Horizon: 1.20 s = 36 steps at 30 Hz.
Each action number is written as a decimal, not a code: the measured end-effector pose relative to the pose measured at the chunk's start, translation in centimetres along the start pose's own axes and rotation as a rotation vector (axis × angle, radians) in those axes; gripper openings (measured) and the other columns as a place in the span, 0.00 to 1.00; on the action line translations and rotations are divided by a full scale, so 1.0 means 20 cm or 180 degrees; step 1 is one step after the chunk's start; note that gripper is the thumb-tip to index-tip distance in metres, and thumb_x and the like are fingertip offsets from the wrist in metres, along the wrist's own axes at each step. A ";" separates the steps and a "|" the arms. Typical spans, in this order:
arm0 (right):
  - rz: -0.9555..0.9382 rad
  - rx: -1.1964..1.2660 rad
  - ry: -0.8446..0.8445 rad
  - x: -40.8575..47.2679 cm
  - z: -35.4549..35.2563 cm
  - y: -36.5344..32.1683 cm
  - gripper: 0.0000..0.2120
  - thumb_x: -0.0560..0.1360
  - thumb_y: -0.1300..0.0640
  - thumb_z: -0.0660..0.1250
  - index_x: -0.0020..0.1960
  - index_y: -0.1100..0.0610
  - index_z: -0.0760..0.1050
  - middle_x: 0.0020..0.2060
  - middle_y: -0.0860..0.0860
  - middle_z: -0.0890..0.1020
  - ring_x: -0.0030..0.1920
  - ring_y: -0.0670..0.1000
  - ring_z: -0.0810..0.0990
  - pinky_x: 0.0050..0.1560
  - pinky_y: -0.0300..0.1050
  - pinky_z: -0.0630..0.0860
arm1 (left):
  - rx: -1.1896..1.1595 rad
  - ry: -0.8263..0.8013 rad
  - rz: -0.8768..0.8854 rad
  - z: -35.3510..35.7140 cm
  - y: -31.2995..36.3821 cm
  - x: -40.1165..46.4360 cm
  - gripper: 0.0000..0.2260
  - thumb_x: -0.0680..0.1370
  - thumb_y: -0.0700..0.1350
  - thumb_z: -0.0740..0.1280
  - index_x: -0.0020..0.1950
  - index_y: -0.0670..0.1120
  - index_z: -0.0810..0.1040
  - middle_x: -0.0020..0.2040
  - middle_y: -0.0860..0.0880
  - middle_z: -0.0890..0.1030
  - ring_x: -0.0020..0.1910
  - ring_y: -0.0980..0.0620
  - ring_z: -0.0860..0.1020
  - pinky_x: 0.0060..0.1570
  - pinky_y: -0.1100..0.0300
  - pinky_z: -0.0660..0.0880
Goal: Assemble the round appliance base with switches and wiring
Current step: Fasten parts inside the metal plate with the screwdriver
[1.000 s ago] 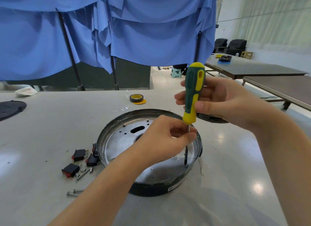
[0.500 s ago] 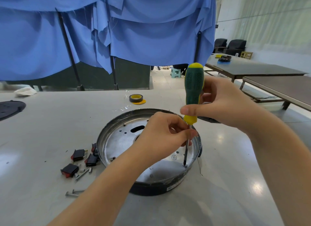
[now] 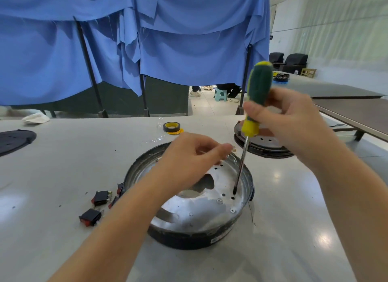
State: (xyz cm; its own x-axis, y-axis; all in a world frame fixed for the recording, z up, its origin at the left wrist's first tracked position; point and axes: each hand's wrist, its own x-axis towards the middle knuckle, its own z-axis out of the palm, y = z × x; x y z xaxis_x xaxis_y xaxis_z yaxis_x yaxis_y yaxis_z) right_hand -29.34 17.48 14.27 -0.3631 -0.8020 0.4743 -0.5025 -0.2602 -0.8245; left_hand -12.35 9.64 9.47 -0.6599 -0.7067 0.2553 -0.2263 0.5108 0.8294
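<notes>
Round silver metal appliance base (image 3: 245, 177): right hand (image 3: 291, 122) clamped on green-yellow screwdriver (image 3: 255, 105), left hand (image 3: 195, 157) loosely curled, empty; raised tip (image 3: 234, 191) liable to slip.

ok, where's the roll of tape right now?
In the head view the roll of tape lies flat on the white table, towards its far edge, just beyond the round metal base and above the left hand.

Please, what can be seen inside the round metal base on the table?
Inside the round silver metal base: drilled holes, a larger cut-out opening, two screw heads near the right wall, and the tip of the green and yellow screwdriver. The left hand and forearm hide the middle and left part.
</notes>
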 end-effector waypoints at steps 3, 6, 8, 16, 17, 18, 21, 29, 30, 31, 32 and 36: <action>0.0108 0.0240 0.0444 0.03 -0.08 0.02 0.10 0.70 0.46 0.72 0.48 0.49 0.78 0.38 0.48 0.84 0.36 0.45 0.84 0.36 0.38 0.80 | 0.0587 0.0477 0.0082 -0.10 -0.06 0.01 0.08 0.76 0.53 0.69 0.51 0.53 0.84 0.41 0.60 0.83 0.42 0.63 0.81 0.44 0.66 0.79; 0.0636 -0.0091 0.0245 0.08 -0.13 0.10 0.07 0.75 0.57 0.67 0.53 0.55 0.75 0.34 0.51 0.81 0.30 0.45 0.80 0.31 0.38 0.78 | 0.1199 0.0647 -0.0226 -0.19 -0.16 0.03 0.13 0.77 0.50 0.69 0.61 0.49 0.80 0.53 0.55 0.82 0.47 0.61 0.79 0.43 0.68 0.75; 0.1095 -0.0643 -0.0176 0.09 -0.12 0.17 0.08 0.76 0.60 0.65 0.55 0.59 0.72 0.35 0.53 0.78 0.30 0.47 0.76 0.29 0.38 0.75 | 0.1636 0.0633 -0.0617 -0.24 -0.22 0.04 0.18 0.77 0.51 0.68 0.66 0.49 0.76 0.62 0.51 0.78 0.57 0.53 0.76 0.55 0.59 0.72; 0.1582 -0.2350 -0.1739 0.03 0.02 0.35 0.21 0.66 0.40 0.75 0.46 0.55 0.74 0.32 0.51 0.76 0.28 0.48 0.72 0.24 0.35 0.68 | 0.2141 0.0412 -0.1741 -0.38 -0.33 0.01 0.11 0.72 0.46 0.70 0.54 0.47 0.80 0.50 0.46 0.82 0.48 0.46 0.79 0.50 0.54 0.77; 0.1572 -0.2395 -0.1710 0.03 0.03 0.36 0.20 0.66 0.42 0.76 0.45 0.55 0.73 0.32 0.51 0.76 0.27 0.48 0.72 0.22 0.35 0.68 | 0.2074 0.0443 -0.1783 -0.39 -0.33 0.01 0.11 0.71 0.43 0.70 0.52 0.47 0.81 0.48 0.47 0.82 0.46 0.47 0.79 0.49 0.54 0.78; 0.1553 -0.2402 -0.1670 0.03 0.04 0.37 0.18 0.66 0.45 0.76 0.44 0.55 0.73 0.31 0.51 0.75 0.27 0.48 0.72 0.21 0.34 0.67 | 0.1993 0.0463 -0.1822 -0.40 -0.33 0.01 0.11 0.70 0.40 0.69 0.51 0.47 0.81 0.46 0.47 0.82 0.45 0.47 0.79 0.49 0.53 0.78; 0.1446 -0.2550 -0.1548 0.04 0.04 0.38 0.13 0.68 0.49 0.74 0.44 0.55 0.74 0.32 0.52 0.77 0.28 0.49 0.73 0.24 0.37 0.67 | 0.1724 0.0355 -0.1889 -0.41 -0.31 0.00 0.10 0.66 0.39 0.68 0.46 0.48 0.80 0.43 0.47 0.82 0.41 0.45 0.81 0.46 0.50 0.81; 0.1162 -0.2826 -0.1246 0.06 0.03 0.43 0.11 0.69 0.51 0.74 0.38 0.51 0.72 0.33 0.50 0.78 0.33 0.47 0.75 0.30 0.41 0.66 | 0.1167 -0.0168 -0.1847 -0.42 -0.32 -0.09 0.09 0.72 0.41 0.68 0.50 0.50 0.78 0.38 0.44 0.85 0.32 0.50 0.80 0.41 0.52 0.82; 0.1158 -0.2840 -0.1249 0.06 0.03 0.43 0.11 0.69 0.50 0.74 0.39 0.51 0.73 0.33 0.50 0.78 0.33 0.48 0.76 0.30 0.41 0.67 | 0.1162 -0.0170 -0.1810 -0.42 -0.33 -0.10 0.08 0.72 0.41 0.68 0.50 0.50 0.78 0.36 0.45 0.85 0.30 0.52 0.79 0.39 0.54 0.81; 0.1165 -0.2835 -0.1263 0.06 0.03 0.44 0.11 0.69 0.49 0.74 0.39 0.53 0.74 0.33 0.51 0.79 0.33 0.48 0.76 0.31 0.41 0.68 | 0.1182 -0.0145 -0.1760 -0.42 -0.33 -0.11 0.08 0.73 0.42 0.67 0.50 0.51 0.78 0.34 0.47 0.84 0.28 0.53 0.77 0.35 0.56 0.78; 0.1195 -0.2775 -0.1282 0.06 0.03 0.44 0.12 0.69 0.48 0.74 0.40 0.54 0.75 0.33 0.51 0.79 0.32 0.48 0.76 0.31 0.41 0.69 | 0.1210 -0.0101 -0.1711 -0.42 -0.34 -0.13 0.07 0.74 0.43 0.67 0.50 0.52 0.78 0.34 0.49 0.84 0.27 0.54 0.77 0.33 0.59 0.75; 0.1570 -0.2034 -0.1230 0.06 0.01 0.44 0.22 0.72 0.40 0.68 0.43 0.60 0.75 0.27 0.52 0.73 0.25 0.49 0.70 0.24 0.38 0.68 | 0.1201 0.0129 -0.1531 -0.41 -0.38 -0.20 0.06 0.78 0.54 0.65 0.46 0.53 0.78 0.40 0.51 0.83 0.38 0.52 0.82 0.36 0.59 0.75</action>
State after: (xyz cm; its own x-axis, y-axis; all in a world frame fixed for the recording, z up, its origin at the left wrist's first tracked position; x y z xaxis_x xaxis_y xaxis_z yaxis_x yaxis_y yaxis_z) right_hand -33.97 14.17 7.55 -0.4219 -0.8986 -0.1208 -0.7422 0.4188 -0.5232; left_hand -2.14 4.53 6.12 -0.3947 -0.9154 -0.0792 -0.7351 0.2629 0.6249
